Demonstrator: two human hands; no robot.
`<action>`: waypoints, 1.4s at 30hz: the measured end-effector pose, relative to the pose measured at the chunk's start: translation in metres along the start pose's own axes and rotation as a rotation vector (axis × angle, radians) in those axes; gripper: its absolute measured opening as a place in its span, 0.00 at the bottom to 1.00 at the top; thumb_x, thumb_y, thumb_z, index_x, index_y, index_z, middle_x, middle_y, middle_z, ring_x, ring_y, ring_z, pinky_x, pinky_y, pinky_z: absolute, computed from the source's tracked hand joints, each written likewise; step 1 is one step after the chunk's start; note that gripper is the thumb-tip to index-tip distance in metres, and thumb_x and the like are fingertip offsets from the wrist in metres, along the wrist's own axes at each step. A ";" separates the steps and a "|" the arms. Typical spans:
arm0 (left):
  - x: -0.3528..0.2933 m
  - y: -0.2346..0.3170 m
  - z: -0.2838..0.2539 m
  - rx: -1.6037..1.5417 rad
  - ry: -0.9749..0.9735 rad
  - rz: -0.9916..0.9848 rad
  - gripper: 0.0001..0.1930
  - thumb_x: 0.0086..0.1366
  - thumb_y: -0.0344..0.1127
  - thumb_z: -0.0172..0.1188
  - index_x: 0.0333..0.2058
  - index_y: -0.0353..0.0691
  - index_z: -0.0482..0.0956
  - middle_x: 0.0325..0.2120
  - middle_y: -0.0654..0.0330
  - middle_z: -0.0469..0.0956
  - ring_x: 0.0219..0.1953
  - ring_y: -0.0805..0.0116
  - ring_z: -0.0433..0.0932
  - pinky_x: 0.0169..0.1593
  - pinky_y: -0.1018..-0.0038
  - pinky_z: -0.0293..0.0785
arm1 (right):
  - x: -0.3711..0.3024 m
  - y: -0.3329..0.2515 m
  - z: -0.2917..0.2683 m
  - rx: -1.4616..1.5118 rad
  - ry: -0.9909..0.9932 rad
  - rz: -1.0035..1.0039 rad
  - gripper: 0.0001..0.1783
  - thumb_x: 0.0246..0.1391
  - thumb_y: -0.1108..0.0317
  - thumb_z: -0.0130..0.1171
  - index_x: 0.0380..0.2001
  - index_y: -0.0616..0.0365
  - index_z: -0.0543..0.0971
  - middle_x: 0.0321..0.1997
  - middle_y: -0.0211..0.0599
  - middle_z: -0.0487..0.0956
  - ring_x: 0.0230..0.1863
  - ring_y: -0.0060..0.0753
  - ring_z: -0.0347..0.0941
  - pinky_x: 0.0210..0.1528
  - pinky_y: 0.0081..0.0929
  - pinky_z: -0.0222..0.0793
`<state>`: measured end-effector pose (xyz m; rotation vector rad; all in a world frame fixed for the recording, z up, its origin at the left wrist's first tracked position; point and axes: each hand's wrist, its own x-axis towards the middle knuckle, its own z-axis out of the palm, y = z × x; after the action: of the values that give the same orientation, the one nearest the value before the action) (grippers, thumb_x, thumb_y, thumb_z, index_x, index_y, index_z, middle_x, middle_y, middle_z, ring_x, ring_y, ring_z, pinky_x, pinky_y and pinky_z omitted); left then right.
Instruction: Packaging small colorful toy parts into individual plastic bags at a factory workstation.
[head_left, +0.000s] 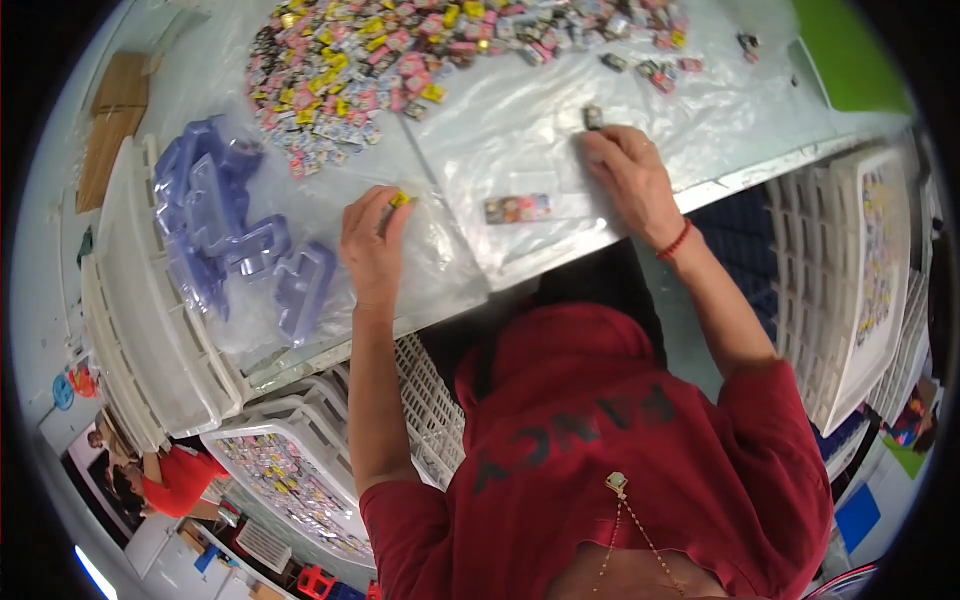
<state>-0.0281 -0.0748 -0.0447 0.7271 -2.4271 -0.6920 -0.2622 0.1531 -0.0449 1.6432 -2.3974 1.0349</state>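
- Yellow piece (399, 200): pinched between thumb and fingers of the left hand (370, 240), at one o'clock from its palm.
- Dark piece (593, 117): at the fingertips of the right hand (634, 183), eleven o'clock from it; those fingers are bent, and I cannot tell whether they grip or only touch.
- Strip (518, 208): printed, flat between the hands, about nine o'clock from the right.
- Pile (350, 70): many small coloured pieces, loose on the table, twelve o'clock from the left hand.
- Sheet (450, 150): clear plastic over the table, spanning the broad gap between the well-separated hands.
- Purple trays (210, 200): heaped at ten o'clock from the left hand; a single tray (304, 292) lies at eight, near the edge.
- Table edge (560, 252): runs from seven o'clock up to two, below both hands.
- Left crate (165, 290): white, nine o'clock, beside the table.
- Lower crate (290, 490): small coloured pieces inside, seven o'clock.
- Right crate (843, 300): stacked, similar pieces inside, four o'clock from the right hand.
- Green board (850, 60): two o'clock.
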 end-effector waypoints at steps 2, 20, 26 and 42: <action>-0.001 0.000 0.001 0.011 0.027 0.005 0.12 0.53 0.28 0.66 0.37 0.37 0.79 0.38 0.59 0.79 0.39 0.59 0.76 0.42 0.69 0.73 | -0.002 -0.002 0.001 0.030 0.005 0.038 0.17 0.46 0.78 0.60 0.42 0.61 0.77 0.44 0.43 0.75 0.43 0.44 0.72 0.45 0.33 0.69; -0.004 0.094 0.085 -0.179 -0.162 0.398 0.13 0.45 0.32 0.69 0.33 0.42 0.81 0.36 0.67 0.79 0.41 0.64 0.74 0.47 0.68 0.67 | -0.035 -0.037 0.003 0.211 0.122 0.096 0.13 0.41 0.71 0.68 0.33 0.56 0.80 0.37 0.33 0.79 0.38 0.36 0.73 0.46 0.32 0.64; -0.006 0.092 0.084 -0.178 -0.158 0.364 0.12 0.46 0.31 0.68 0.32 0.40 0.81 0.37 0.65 0.79 0.43 0.64 0.75 0.47 0.67 0.67 | -0.039 -0.030 0.005 0.194 0.124 0.085 0.13 0.40 0.70 0.68 0.33 0.55 0.80 0.39 0.32 0.78 0.41 0.35 0.72 0.47 0.34 0.63; -0.009 0.093 0.080 -0.209 -0.155 0.374 0.16 0.46 0.28 0.68 0.37 0.38 0.79 0.46 0.57 0.74 0.49 0.56 0.72 0.50 0.63 0.67 | -0.044 -0.051 -0.001 -0.015 -0.017 0.023 0.19 0.43 0.68 0.64 0.43 0.54 0.79 0.43 0.36 0.74 0.50 0.43 0.67 0.60 0.50 0.53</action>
<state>-0.1011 0.0236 -0.0515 0.1333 -2.4813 -0.8533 -0.2007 0.1783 -0.0368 1.6304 -2.4344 1.0076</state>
